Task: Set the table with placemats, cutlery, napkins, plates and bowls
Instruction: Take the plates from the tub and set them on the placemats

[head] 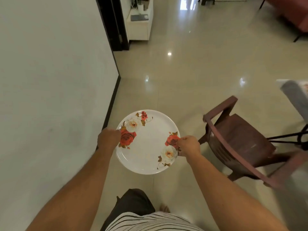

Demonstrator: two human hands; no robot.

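A round white plate [147, 144] printed with red and white roses hangs level in front of me, above the floor. My left hand [108, 139] grips its left rim and my right hand [189, 145] grips its right rim, thumb on top. A small grey metal edge shows under the right hand; I cannot tell what it is. The corner of the table [296, 97], covered with a grey mat, shows at the right edge.
A dark brown plastic armchair [240, 140] stands to my right, beside the table. A white wall [50, 80] runs along my left. Glossy beige floor tiles [191, 64] stretch ahead to a white cabinet [140, 24] and a red sofa [293, 12].
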